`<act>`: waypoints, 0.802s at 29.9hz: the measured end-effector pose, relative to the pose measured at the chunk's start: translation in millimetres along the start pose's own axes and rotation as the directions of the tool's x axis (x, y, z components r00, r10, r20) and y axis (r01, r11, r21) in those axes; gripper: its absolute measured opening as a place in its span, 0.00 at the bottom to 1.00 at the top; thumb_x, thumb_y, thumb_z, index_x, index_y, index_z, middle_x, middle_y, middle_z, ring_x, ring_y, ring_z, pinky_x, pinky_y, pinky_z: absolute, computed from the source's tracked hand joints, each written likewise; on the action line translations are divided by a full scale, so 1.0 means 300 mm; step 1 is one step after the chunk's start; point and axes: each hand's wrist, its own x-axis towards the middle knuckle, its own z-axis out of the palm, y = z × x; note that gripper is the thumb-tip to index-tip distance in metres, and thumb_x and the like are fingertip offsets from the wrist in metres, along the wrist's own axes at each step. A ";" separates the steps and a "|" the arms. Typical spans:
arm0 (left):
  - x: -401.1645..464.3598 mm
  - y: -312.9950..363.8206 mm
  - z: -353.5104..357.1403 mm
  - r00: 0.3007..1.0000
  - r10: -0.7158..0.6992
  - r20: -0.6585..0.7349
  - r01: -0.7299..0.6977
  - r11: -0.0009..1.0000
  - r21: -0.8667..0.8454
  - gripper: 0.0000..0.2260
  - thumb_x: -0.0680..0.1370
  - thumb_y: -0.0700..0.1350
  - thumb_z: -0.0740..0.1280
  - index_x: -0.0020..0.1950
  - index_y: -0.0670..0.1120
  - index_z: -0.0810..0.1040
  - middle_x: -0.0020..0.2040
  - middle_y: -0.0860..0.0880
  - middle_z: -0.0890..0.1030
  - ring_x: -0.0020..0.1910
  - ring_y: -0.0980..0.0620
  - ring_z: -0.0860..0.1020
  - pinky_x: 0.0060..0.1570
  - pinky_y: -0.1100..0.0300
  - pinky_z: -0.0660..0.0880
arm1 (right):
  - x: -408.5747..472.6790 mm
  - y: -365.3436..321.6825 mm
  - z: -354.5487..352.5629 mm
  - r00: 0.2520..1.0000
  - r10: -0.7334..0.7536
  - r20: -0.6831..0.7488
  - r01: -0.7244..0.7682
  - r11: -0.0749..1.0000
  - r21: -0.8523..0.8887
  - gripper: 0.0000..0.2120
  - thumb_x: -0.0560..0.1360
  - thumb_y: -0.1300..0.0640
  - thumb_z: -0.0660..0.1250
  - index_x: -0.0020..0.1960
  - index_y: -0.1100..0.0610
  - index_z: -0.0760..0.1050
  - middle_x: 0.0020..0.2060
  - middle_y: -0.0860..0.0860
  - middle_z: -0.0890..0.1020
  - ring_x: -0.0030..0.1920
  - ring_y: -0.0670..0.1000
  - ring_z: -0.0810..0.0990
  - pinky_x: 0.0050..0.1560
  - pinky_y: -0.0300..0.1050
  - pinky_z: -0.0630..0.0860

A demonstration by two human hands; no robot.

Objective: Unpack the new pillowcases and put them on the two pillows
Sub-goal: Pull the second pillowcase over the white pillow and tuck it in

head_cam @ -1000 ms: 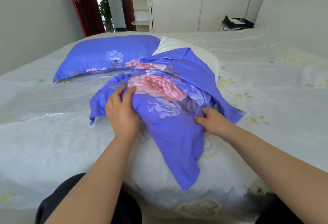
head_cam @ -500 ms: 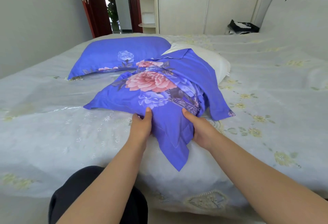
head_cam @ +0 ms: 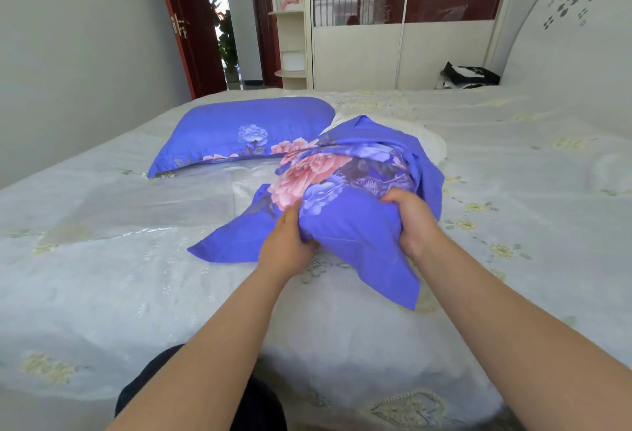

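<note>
A blue pillowcase with pink and blue flowers (head_cam: pixel 345 198) lies bunched over a white pillow (head_cam: pixel 432 140) in the middle of the bed. The pillow's white far end sticks out beyond the cloth. My left hand (head_cam: pixel 285 246) grips the near left side of the covered pillow end. My right hand (head_cam: pixel 415 218) grips its near right side. Loose flaps of the case hang out to the left and toward me. A second pillow in a matching blue flowered case (head_cam: pixel 239 133) lies flat behind, to the left.
The bed carries a pale embroidered bedspread (head_cam: pixel 119 259) with a clear plastic wrapper (head_cam: pixel 236 181) lying on it. A white headboard (head_cam: pixel 567 27) stands at the right, a dark bag (head_cam: pixel 468 75) beyond the bed. A wardrobe and an open red door are at the back.
Both hands went from pressing on top of the pillowcase to gripping the near end of the pillow through it. The bunched case now sits higher and further right in view.
</note>
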 end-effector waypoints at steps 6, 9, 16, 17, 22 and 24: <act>-0.066 0.324 0.034 0.971 0.180 0.158 0.008 0.636 -0.772 0.40 0.74 0.40 0.71 0.71 0.68 0.50 0.62 0.50 0.77 0.57 0.53 0.78 0.54 0.51 0.78 | -0.001 -0.530 0.149 0.875 -0.407 0.262 0.478 0.644 -0.597 0.12 0.65 0.60 0.66 0.49 0.57 0.77 0.43 0.49 0.82 0.42 0.46 0.79 0.40 0.35 0.73; -0.064 0.296 -0.022 0.930 0.204 0.305 0.119 0.619 -0.776 0.26 0.80 0.38 0.62 0.69 0.63 0.60 0.55 0.52 0.79 0.56 0.53 0.78 0.54 0.56 0.76 | 0.008 -0.559 0.243 0.927 -0.180 0.329 0.375 0.453 -0.809 0.11 0.70 0.58 0.67 0.52 0.55 0.74 0.50 0.54 0.77 0.48 0.52 0.75 0.50 0.43 0.75; 0.002 0.012 -0.160 0.820 -0.455 -0.347 -0.174 0.380 -0.909 0.18 0.81 0.43 0.61 0.34 0.37 0.78 0.29 0.39 0.80 0.38 0.42 0.78 0.51 0.47 0.76 | 0.047 -0.092 0.280 0.850 -0.002 0.526 0.468 0.459 -0.755 0.05 0.78 0.63 0.62 0.47 0.60 0.76 0.38 0.51 0.78 0.38 0.40 0.76 0.48 0.37 0.74; 0.023 0.012 -0.195 0.848 -0.381 -0.369 -0.264 0.300 -0.917 0.18 0.76 0.47 0.69 0.31 0.37 0.78 0.29 0.39 0.79 0.37 0.41 0.80 0.49 0.49 0.77 | 0.061 -0.060 0.269 0.845 -0.002 0.534 0.480 0.442 -0.758 0.05 0.78 0.61 0.63 0.50 0.61 0.77 0.41 0.52 0.79 0.43 0.44 0.76 0.53 0.43 0.74; 0.029 -0.139 -0.283 0.937 -0.203 0.285 0.349 0.617 -0.706 0.18 0.74 0.49 0.71 0.63 0.46 0.76 0.57 0.43 0.82 0.51 0.48 0.82 0.51 0.55 0.78 | 0.058 0.026 0.205 0.809 0.051 0.586 0.575 0.144 -0.805 0.22 0.73 0.45 0.69 0.62 0.55 0.74 0.60 0.51 0.76 0.61 0.50 0.73 0.66 0.47 0.68; 0.028 -0.155 -0.278 0.937 -0.235 0.258 0.340 0.780 -0.526 0.25 0.71 0.42 0.73 0.67 0.49 0.71 0.57 0.44 0.81 0.47 0.50 0.82 0.49 0.56 0.78 | 0.026 0.034 0.181 0.788 0.084 0.610 0.611 0.022 -0.791 0.29 0.71 0.40 0.69 0.67 0.52 0.70 0.64 0.49 0.71 0.66 0.48 0.68 0.68 0.45 0.63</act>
